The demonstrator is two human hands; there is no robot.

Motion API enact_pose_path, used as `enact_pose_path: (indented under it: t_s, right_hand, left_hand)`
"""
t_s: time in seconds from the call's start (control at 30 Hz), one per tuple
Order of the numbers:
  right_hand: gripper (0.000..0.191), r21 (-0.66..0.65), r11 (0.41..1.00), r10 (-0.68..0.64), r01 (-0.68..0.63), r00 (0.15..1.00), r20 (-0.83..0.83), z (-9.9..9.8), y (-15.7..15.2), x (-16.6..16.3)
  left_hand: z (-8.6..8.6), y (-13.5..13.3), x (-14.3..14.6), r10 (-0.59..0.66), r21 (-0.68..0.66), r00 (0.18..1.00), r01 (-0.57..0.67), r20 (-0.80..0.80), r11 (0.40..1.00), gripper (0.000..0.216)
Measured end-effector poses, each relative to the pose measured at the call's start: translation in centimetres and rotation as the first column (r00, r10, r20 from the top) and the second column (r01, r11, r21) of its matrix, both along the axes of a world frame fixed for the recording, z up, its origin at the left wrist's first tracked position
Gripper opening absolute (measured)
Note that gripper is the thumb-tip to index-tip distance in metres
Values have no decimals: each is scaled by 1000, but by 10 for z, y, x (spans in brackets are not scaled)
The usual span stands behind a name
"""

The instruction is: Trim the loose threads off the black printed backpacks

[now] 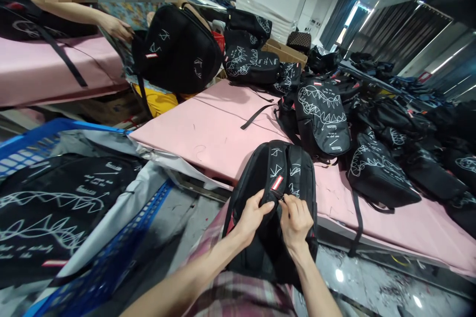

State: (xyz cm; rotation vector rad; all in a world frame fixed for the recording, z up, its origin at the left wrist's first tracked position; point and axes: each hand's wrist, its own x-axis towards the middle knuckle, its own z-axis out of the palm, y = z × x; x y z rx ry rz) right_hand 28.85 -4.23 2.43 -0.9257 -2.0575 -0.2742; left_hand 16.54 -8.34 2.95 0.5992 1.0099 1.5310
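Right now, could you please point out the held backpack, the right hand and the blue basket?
Held backpack (270, 233): head view, black fabric near its middle.
Right hand (297, 220): head view, back of the hand.
Blue basket (70, 125): head view, far rim.

Held backpack (273, 230) bars front; passage left over table (208, 124); bags (433, 178) probably fill dim right.

You: maroon-pink plaid cloth garment (249, 297), paler greyish-white bands crossing it in checks. Left forearm (201, 267) and right forearm (314, 277) both slim, bare as far as they show. Left hand (255, 215) and right hand (297, 220) bare too. Garment's cut can't be told, fabric detail blurred
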Motion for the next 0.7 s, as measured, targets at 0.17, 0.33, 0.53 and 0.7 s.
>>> enact_pose_path:
  t_s: [0.17,0.33,0.53,0.7]
  right_hand:
    - [9,-212,972,64,-98,984,-164,-4,-1,2]
    - [11,-336,925,90,-178,961,-261,-3,-1,4]
    - [20,-663,689,-28,-294,902,-430,11,24,3]
    - [22,-718,677,36,-164,981,-190,-6,34,-20]
  left_hand:
    - [1,-1,-2,-21,-1,1000,21,3,1000,31]
    - [-1,-1,-4,-22,8,1000,22,-22,1000,30]
    - [-23,-6,-8,-63,-33,991,60,-115,998,33]
    - [-52,-7,-4,9,-79,972,-28,-234,997,42]
